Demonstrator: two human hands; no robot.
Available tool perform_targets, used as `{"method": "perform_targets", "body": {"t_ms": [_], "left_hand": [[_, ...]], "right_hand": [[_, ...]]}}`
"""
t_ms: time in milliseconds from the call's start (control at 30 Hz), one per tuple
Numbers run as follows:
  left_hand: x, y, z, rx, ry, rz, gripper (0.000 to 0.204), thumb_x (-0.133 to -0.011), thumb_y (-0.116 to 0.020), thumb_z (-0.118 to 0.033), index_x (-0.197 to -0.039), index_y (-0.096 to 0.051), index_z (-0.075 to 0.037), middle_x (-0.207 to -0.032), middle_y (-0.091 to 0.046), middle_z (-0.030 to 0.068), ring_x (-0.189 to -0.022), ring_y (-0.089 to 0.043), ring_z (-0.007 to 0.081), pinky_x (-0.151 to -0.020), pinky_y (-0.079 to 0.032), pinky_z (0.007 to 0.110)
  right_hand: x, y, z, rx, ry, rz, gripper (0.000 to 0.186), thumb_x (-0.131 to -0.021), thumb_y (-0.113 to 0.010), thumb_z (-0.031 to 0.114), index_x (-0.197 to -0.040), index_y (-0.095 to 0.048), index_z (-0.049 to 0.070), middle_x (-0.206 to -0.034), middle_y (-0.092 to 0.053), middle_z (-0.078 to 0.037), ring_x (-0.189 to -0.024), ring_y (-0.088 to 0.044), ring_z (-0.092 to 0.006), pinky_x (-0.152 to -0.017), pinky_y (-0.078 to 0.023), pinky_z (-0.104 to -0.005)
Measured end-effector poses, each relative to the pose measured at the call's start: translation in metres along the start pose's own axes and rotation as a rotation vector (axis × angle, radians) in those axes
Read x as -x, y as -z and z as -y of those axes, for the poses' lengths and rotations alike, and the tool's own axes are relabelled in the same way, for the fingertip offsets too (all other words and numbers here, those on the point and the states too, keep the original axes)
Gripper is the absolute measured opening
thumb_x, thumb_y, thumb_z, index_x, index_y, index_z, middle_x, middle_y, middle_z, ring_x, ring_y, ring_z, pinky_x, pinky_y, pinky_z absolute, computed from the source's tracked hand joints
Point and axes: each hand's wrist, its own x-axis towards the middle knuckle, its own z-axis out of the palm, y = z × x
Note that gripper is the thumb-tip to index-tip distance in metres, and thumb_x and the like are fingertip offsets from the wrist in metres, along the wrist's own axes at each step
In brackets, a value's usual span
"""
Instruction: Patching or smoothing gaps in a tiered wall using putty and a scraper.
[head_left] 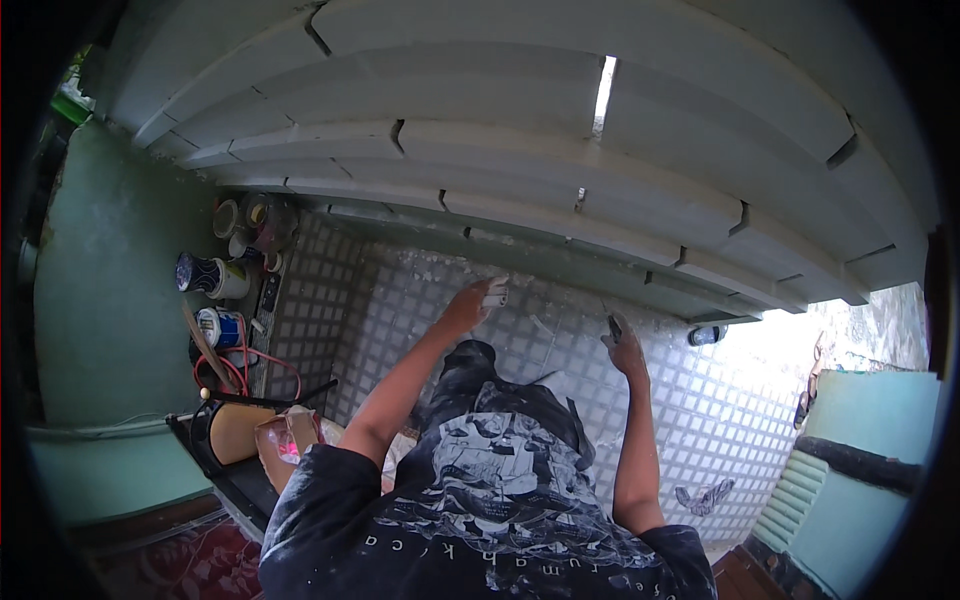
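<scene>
Ahead of me, a little left of the middle, my left hand (462, 314) is closed round a small white roll (496, 294), with one round end showing. My right hand (628, 352), farther right, is closed on a thin dark flat tool (614, 322) that points away from me; its exact kind is too small to tell. Both hands are held apart over the tiled floor (680, 400). Beyond them rises a structure of white overlapping boards (500, 90) with slots and gaps. White dust or paint marks my dark shirt (500, 500).
Along the left wall stand paint buckets (232, 280), a blue-and-white can (218, 328) and a red hose (270, 356). Nearer on the left are a chair (236, 434) and an opened cardboard box (280, 448). A dark container (706, 335) and a crumpled cloth (706, 496) lie right.
</scene>
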Motion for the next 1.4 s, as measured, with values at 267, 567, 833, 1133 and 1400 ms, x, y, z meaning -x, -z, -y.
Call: {"method": "perform_targets", "body": {"t_ms": [267,567,833,1133,1400], "left_hand": [[-0.065,0.048,0.051,-0.446,-0.148,0.025,0.087,-0.076,-0.065,-0.006,-0.151,-0.023,-0.016,-0.155,-0.024,0.0114,-0.138,-0.033,0.0312,-0.109,-0.035,0.043],[-0.101,0.111,0.123,-0.539,-0.274,-0.017,0.065,-0.071,-0.07,-0.005,-0.133,-0.052,-0.012,-0.158,-0.016,0.0125,-0.144,-0.024,0.0286,-0.108,-0.035,0.042],[-0.085,0.16,0.215,-0.414,-0.196,-0.058,0.029,-0.066,-0.074,-0.005,-0.093,-0.068,-0.007,-0.157,-0.019,0.0143,-0.145,-0.023,0.0271,-0.106,-0.037,0.041],[-0.089,0.159,0.235,-0.288,-0.295,-0.081,0.012,-0.073,-0.063,-0.004,-0.084,-0.067,-0.003,-0.155,-0.023,0.0205,-0.142,-0.028,0.0318,-0.105,-0.038,0.043],[-0.09,0.156,0.244,-0.271,-0.328,-0.067,0.013,-0.068,-0.06,0.003,-0.08,-0.065,0.0,-0.156,-0.018,0.022,-0.142,-0.026,0.0351,-0.101,-0.044,0.041]], "right_hand": [[0.028,-0.052,0.035,0.015,-0.169,0.004,0.044,-0.084,-0.066,0.018,-0.126,-0.057,0.008,-0.106,-0.065,-0.021,-0.1,-0.061,-0.0398,-0.086,-0.048,-0.0454],[-0.081,-0.148,0.148,0.279,-0.028,-0.189,0.045,-0.082,-0.062,0.015,-0.126,-0.055,0.013,-0.105,-0.064,-0.019,-0.1,-0.06,-0.0394,-0.086,-0.047,-0.049],[-0.158,-0.247,0.252,0.36,-0.179,-0.172,0.042,-0.087,-0.055,0.017,-0.129,-0.053,0.018,-0.101,-0.064,-0.018,-0.098,-0.061,-0.0399,-0.083,-0.048,-0.0515],[-0.185,-0.302,0.282,0.357,-0.256,-0.281,0.037,-0.089,-0.056,0.02,-0.124,-0.053,0.009,-0.099,-0.063,-0.023,-0.093,-0.06,-0.0416,-0.081,-0.047,-0.0529],[-0.185,-0.305,0.299,0.394,-0.309,-0.367,0.034,-0.089,-0.054,0.02,-0.122,-0.053,0.011,-0.094,-0.062,-0.021,-0.089,-0.061,-0.0417,-0.077,-0.048,-0.0541]]}}
